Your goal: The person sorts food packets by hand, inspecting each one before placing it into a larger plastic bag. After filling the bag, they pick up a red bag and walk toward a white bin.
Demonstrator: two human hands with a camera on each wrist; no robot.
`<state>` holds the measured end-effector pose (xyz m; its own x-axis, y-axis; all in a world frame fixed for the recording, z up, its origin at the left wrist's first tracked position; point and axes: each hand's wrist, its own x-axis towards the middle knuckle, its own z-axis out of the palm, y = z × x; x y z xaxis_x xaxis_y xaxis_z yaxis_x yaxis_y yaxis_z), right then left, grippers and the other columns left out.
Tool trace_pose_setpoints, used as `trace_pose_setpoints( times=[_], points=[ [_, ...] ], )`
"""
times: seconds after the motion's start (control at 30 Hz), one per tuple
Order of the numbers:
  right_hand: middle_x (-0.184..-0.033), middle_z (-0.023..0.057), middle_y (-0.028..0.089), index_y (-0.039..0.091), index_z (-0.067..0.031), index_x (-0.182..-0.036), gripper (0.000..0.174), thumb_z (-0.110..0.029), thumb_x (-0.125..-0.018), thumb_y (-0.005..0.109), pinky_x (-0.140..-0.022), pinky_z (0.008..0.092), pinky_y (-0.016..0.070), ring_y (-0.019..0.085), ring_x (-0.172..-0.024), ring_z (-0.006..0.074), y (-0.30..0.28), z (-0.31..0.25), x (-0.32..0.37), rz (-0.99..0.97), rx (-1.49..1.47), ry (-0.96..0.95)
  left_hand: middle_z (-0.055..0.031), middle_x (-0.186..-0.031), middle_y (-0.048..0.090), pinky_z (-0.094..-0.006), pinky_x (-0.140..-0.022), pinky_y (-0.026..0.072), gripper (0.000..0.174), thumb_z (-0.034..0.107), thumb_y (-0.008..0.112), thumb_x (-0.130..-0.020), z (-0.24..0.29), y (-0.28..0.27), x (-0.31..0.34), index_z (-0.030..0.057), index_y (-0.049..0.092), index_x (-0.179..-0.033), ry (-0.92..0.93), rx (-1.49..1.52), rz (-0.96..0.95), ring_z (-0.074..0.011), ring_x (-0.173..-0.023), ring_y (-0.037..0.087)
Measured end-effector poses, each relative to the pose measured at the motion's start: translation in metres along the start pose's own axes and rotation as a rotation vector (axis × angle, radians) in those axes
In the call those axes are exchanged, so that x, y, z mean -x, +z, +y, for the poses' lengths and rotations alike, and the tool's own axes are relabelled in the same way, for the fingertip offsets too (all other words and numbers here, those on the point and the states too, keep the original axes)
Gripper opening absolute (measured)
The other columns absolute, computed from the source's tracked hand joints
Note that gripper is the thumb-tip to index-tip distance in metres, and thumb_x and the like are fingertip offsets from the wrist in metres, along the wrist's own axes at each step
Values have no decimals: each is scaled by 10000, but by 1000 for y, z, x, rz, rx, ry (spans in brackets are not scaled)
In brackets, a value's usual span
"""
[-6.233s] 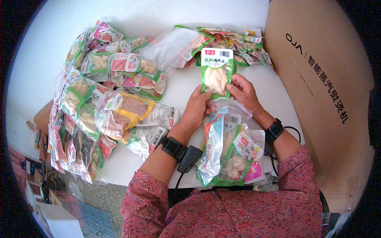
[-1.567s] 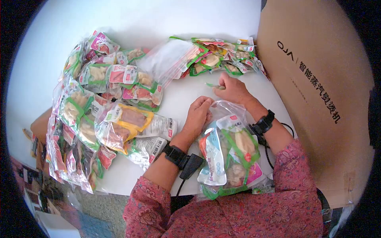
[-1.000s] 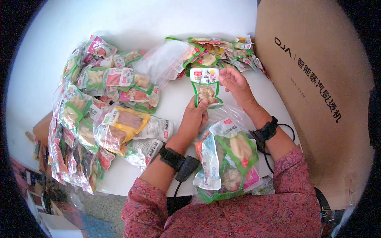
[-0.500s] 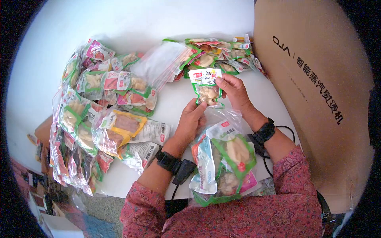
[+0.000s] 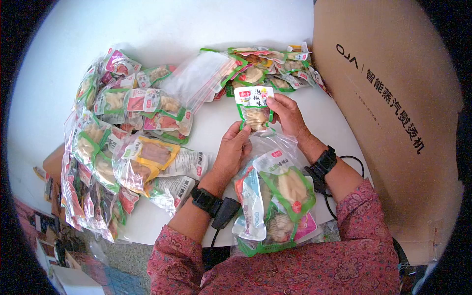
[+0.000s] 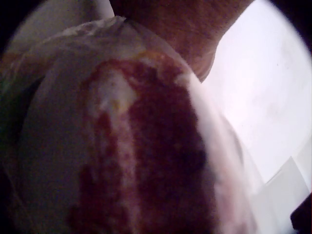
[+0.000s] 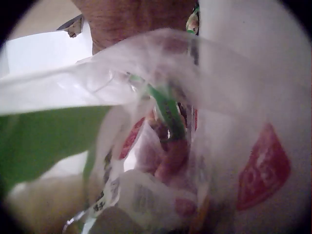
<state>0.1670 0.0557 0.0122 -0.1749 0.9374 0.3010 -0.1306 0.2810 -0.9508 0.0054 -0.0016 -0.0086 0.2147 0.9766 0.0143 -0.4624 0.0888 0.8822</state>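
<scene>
In the head view a small food packet (image 5: 255,106), white at the top and green-edged, stands upright between the two hands. Pale pieces show through its clear window. My left hand (image 5: 233,148) pinches its lower left corner with thumb and fingers. At its right edge, my right hand (image 5: 289,117) grips it between thumb and fingers. Below the hands lies a clear plastic bag (image 5: 265,143) stuffed with several food packets, its mouth near the wrists. A green-framed packet (image 5: 292,187) lies uppermost in it. Bag plastic fills much of both wrist views, hiding the fingers there.
Filled clear bags of packets (image 5: 113,142) are heaped along the left of the white table (image 5: 216,120). A stack of flat zip bags (image 5: 204,73) lies behind, beside more loose packets (image 5: 255,73). A tall cardboard box (image 5: 383,123) borders the right side.
Earlier a larger packet was held up; a green-framed one now tops the bag. The small packet, first edge-on in my right hand, then in my left, is now held by both.
</scene>
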Motion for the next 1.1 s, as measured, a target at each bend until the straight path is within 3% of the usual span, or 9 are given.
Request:
trace_pose_setpoints(
  times=[0.07, 0.5, 0.57, 0.77, 0.93, 1.1],
  points=[
    [-682, -4, 548, 582, -30, -842, 252, -277, -825, 534, -469, 211, 394, 475, -554, 65, 0, 3, -1, 13, 0, 5, 50, -539, 422, -169, -350, 245, 179, 216, 466, -883, 3, 1, 2, 78, 521, -984, -33, -100, 26, -25, -409, 344],
    [-673, -30, 534, 595, -56, -858, 232, -277, -823, 534, -486, 204, 379, 466, -563, 53, -2, 9, -3, 53, -28, 39, 46, -501, 390, -177, -320, 208, 175, 179, 411, -894, 0, -1, 0, 86, 508, -1005, -15, -171, 19, -29, -364, 296],
    [-681, -30, 540, 595, -61, -866, 220, -270, -822, 538, -488, 204, 380, 470, -569, 51, -3, 8, -2, 32, -10, 21, 56, -586, 441, -163, -377, 263, 222, 161, 462, -874, 2, -1, 2, 63, 517, -1065, -48, -136, 14, -25, -434, 350],
    [-725, -27, 574, 587, -72, -900, 198, -251, -822, 552, -496, 195, 386, 490, -599, 40, 1, 5, 0, -31, 27, 13, 51, -583, 445, -168, -369, 262, 234, 152, 457, -873, -2, -4, 0, 54, 495, -1082, -23, -90, 20, -28, -433, 355],
    [-774, -18, 582, 583, -57, -959, 242, -255, -833, 524, -547, 206, 395, 491, -654, 51, 0, 1, 2, -49, 52, 31, 48, -586, 468, -166, -348, 251, 166, 119, 428, -884, 4, 5, 2, 64, 519, -1012, -10, -75, 39, -19, -403, 330],
    [-736, -18, 590, 591, -70, -904, 207, -257, -823, 553, -480, 190, 395, 501, -600, 34, -1, 4, 0, -33, 33, -2, 41, -664, 519, -159, -364, 275, 180, 110, 429, -884, 3, 4, 2, 58, 516, -1032, 3, -51, 26, -15, -425, 347]
  ],
)
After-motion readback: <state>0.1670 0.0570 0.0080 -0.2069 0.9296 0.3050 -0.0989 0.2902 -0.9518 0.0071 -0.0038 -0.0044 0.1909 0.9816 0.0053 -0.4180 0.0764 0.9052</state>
